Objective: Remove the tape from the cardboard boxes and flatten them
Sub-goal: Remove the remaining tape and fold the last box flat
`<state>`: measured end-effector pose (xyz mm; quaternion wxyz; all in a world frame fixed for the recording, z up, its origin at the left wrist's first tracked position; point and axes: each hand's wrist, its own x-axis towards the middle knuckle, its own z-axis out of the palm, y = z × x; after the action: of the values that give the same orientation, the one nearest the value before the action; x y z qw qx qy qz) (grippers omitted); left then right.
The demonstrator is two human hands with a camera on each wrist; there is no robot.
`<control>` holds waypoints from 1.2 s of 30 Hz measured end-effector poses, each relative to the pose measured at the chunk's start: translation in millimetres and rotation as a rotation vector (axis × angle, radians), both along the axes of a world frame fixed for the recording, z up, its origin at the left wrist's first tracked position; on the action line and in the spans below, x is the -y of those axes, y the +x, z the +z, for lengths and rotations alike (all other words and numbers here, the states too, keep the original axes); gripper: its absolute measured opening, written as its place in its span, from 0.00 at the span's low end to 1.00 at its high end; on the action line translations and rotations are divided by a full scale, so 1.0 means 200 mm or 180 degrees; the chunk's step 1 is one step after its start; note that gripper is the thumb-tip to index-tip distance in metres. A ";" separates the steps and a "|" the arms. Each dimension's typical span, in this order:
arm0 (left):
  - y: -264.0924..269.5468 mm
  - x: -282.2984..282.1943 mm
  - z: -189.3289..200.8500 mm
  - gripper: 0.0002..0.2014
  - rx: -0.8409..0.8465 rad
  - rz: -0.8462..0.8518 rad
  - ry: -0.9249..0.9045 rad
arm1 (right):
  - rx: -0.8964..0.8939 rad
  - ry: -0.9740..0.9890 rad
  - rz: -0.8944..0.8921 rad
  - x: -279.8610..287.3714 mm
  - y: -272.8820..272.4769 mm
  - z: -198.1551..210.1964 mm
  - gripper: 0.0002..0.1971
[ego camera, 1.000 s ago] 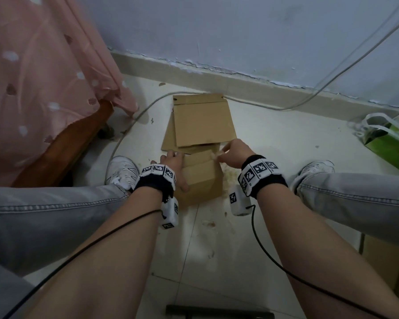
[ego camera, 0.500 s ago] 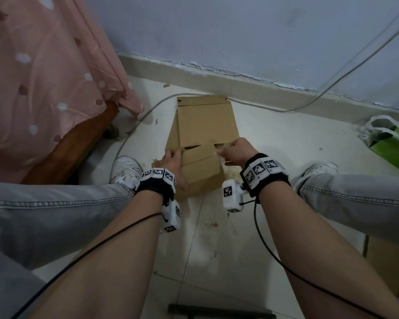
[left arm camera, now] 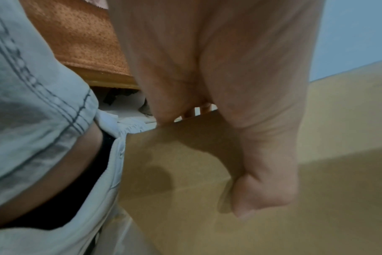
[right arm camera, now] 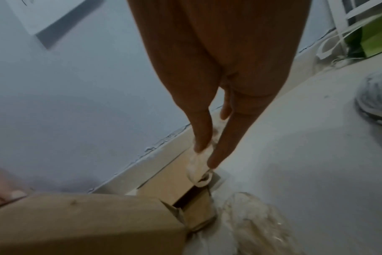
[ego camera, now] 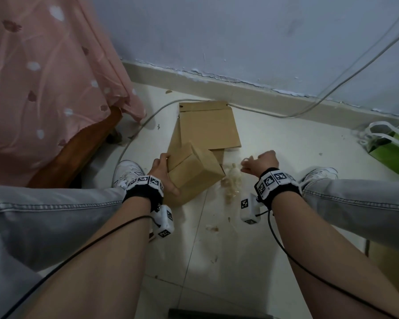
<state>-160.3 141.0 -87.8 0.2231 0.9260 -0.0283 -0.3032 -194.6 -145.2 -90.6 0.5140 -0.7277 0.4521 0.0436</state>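
A small brown cardboard box (ego camera: 194, 171) (left arm camera: 251, 181) stands tilted on the floor between my knees. My left hand (ego camera: 165, 174) grips its left side, thumb (left arm camera: 264, 195) across the near face. My right hand (ego camera: 257, 162) is off to the box's right and pinches a crumpled strip of clear tape (right arm camera: 200, 165) between thumb and forefinger. A heap of peeled tape (ego camera: 230, 180) (right arm camera: 251, 222) lies on the floor beside the box. Flattened cardboard (ego camera: 207, 125) lies behind the box, toward the wall.
A bed frame with pink bedding (ego camera: 44, 88) is at the left. A grey cable (ego camera: 286, 116) runs along the skirting board. A green bag (ego camera: 394, 153) sits at the far right. My white shoes (ego camera: 127, 171) flank the box. Another cardboard piece (ego camera: 392, 265) is by my right leg.
My right hand has pulled away from the box to the right, carrying tape. My left hand has tipped the box up and turned it.
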 end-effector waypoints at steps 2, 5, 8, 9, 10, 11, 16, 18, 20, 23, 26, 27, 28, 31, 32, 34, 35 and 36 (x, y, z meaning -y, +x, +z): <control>0.01 0.00 0.00 0.57 -0.0044 0.0017 -0.0015 | 0.0033 -0.0455 0.0058 0.02 -0.05 -0.03 0.08; 0.02 0.02 -0.01 0.58 -0.0083 0.0038 -0.0005 | 0.0063 -0.0844 0.0103 0.03 -0.08 -0.08 0.12; 0.02 0.04 -0.02 0.58 -0.0102 0.0091 0.0018 | 0.0062 -0.0898 0.0231 0.02 -0.08 -0.15 0.09; 0.03 0.05 -0.03 0.58 -0.0111 0.0112 0.0025 | 0.0036 -0.0925 0.0341 0.01 -0.08 -0.18 0.08; 0.04 0.06 -0.03 0.58 -0.0114 0.0125 0.0035 | -0.0027 -0.0950 0.0421 0.01 -0.07 -0.22 0.08; 0.04 0.07 -0.04 0.58 -0.0117 0.0127 0.0045 | -0.0065 -0.0984 0.0508 0.00 -0.06 -0.27 0.08; 0.07 0.10 -0.07 0.59 -0.0145 0.0125 0.0116 | -0.0339 -0.1079 0.0818 -0.05 -0.05 -0.45 0.15; 0.07 0.10 -0.08 0.59 -0.0099 0.0099 0.0124 | -0.0476 -0.1020 0.0944 -0.07 -0.05 -0.45 0.16; 0.08 0.10 -0.09 0.59 -0.0091 0.0080 0.0132 | -0.0562 -0.1264 0.1310 -0.07 -0.03 -0.46 0.14; 0.08 0.11 -0.10 0.58 -0.0130 0.0082 0.0147 | -0.0458 -0.1446 0.1288 -0.07 -0.03 -0.49 0.10; 0.09 0.11 -0.10 0.59 -0.0169 0.0098 0.0155 | -0.0605 -0.1424 0.1363 -0.07 -0.03 -0.50 0.06; 0.09 0.11 -0.10 0.59 -0.0182 0.0100 0.0162 | -0.0666 -0.1393 0.1404 -0.07 -0.03 -0.51 0.09; 0.09 0.11 -0.10 0.59 -0.0192 0.0100 0.0164 | -0.0707 -0.1360 0.1445 -0.08 -0.02 -0.51 0.12; 0.10 0.12 -0.09 0.59 -0.0227 0.0116 0.0164 | -0.0901 -0.1283 0.1674 -0.14 -0.01 -0.50 0.14; 0.10 0.12 -0.09 0.59 -0.0238 0.0121 0.0155 | -0.0936 -0.1217 0.1767 -0.16 0.00 -0.51 0.13; 0.10 0.12 -0.09 0.59 -0.0240 0.0133 0.0139 | -0.1036 -0.1084 0.1986 -0.18 0.02 -0.49 0.14; 0.10 0.12 -0.09 0.59 -0.0233 0.0136 0.0138 | -0.1085 -0.1113 0.2084 -0.19 0.02 -0.48 0.15; 0.10 0.12 -0.09 0.59 -0.0228 0.0137 0.0135 | -0.1087 -0.1165 0.2060 -0.18 0.04 -0.49 0.14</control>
<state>-141.2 116.9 -105.6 0.2107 0.9195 0.0061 -0.3318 -187.5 -109.3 -188.1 0.2533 -0.8941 0.2789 0.2421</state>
